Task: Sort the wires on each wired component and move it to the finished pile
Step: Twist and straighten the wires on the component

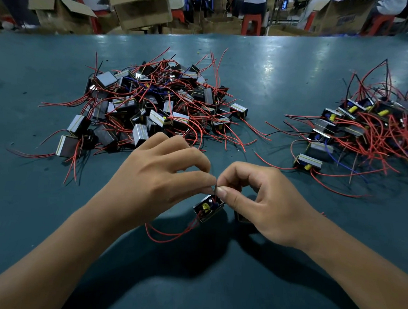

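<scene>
Both hands meet over the teal table [287, 71], the left hand [158, 175] and right hand [264, 201] each pinching the thin wire ends between thumb and forefinger, fingertips almost touching. Just beneath that pinch hangs the wired component [208, 208] — yellow part showing — its red wires [169, 234] looping below the left hand. Beyond the grip to the left sits a big tangled pile [153, 103]; beyond to the right, a smaller pile [367, 131].

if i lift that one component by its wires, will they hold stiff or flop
Probably flop: the red wires sag in loose curves on the table below the component. The block looks dense for its size, so it would likely dangle and swing. Both hands' fingers pinch wires right at it, suggesting they bend easily.
</scene>
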Motion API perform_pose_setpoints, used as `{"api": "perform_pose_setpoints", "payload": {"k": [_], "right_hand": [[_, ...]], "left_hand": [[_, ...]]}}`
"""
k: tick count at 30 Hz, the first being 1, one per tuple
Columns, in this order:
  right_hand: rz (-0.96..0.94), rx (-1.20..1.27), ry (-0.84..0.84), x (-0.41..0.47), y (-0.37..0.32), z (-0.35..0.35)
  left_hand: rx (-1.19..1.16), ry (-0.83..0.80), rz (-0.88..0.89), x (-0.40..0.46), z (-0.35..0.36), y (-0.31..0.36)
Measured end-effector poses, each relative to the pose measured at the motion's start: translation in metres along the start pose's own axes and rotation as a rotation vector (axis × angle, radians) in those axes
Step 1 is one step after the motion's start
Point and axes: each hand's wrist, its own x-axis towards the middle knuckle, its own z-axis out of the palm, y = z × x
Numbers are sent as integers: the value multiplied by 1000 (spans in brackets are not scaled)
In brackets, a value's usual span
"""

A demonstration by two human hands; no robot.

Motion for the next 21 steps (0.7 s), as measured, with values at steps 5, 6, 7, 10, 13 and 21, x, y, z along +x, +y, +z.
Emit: {"api": "perform_pose_setpoints", "payload": {"k": [5,6,7,10,13,21], "right_hand": [[-6,1,-8,0,0,0],[-14,-8,-3,0,0,0],[-24,-19,6,0,1,0],[-57,-48,42,0,1,1],[-91,-97,99,-1,1,3],[-79,-179,140,3,2,5]], "left_hand": [[11,-34,15,1,-1,1],[6,-43,9,2,0,2],[-8,-51,-10,3,0,4],[-154,-55,-152,5,4,13],[-420,-63,-380,6,8,23],[-823,-64,-801,9,16,28]]}}
